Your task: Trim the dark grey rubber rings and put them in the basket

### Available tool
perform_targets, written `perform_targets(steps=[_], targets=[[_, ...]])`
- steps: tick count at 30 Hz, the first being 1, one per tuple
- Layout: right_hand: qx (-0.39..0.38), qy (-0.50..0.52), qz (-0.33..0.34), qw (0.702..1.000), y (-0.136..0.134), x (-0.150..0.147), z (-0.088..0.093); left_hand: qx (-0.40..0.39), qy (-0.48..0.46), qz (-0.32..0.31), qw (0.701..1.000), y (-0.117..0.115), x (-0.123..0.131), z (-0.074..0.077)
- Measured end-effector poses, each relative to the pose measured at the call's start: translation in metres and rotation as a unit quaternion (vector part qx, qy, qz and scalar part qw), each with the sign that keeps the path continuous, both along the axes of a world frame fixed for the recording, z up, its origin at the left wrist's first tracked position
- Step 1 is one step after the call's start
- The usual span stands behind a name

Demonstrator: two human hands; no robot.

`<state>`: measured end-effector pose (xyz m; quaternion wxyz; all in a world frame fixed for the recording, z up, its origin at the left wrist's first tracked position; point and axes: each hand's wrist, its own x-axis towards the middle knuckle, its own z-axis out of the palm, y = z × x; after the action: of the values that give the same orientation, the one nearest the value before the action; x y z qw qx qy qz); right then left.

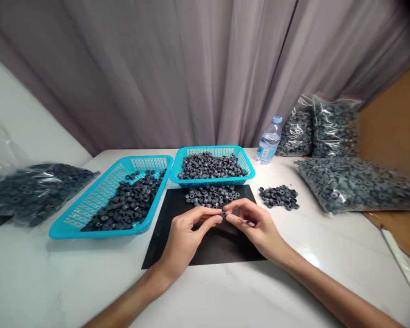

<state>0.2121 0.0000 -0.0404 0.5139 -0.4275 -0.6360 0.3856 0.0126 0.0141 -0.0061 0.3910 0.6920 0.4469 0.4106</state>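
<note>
Over a black mat [212, 250], my left hand [187, 232] and my right hand [259, 228] meet fingertip to fingertip. Between them they pinch a small dark grey ring-shaped part [224, 213], mostly covered by the fingers. A thin, shiny pinkish object [248, 222] shows against my right palm; its kind cannot be made out. Just beyond the fingers, a heap of similar dark ring-shaped parts [212, 196] lies on the mat's far end. Another small pile [279, 197] rests on the white table, right of the mat.
Two blue plastic baskets, one at left [99, 234] and one behind the mat [213, 181], hold many such parts. Filled clear bags stand or lie at left [37, 189] and right [358, 182]. A water bottle [269, 141] stands near the grey curtain [157, 77].
</note>
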Motion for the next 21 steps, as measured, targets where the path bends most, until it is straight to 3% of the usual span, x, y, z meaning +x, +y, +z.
perform_targets(steps=[7,13,21], targets=[[-0.005,-0.1,0.0,0.995,0.005,0.002,-0.005,-0.113,-0.126,0.004,0.986,0.008,0.001,0.0],[0.044,-0.202,0.006,0.978,0.006,0.0,-0.009,-0.278,-0.254,-0.008,0.926,0.006,0.001,0.001],[0.067,-0.229,0.01,0.971,0.005,0.001,-0.012,-0.338,-0.341,-0.05,0.876,0.003,0.003,0.005]])
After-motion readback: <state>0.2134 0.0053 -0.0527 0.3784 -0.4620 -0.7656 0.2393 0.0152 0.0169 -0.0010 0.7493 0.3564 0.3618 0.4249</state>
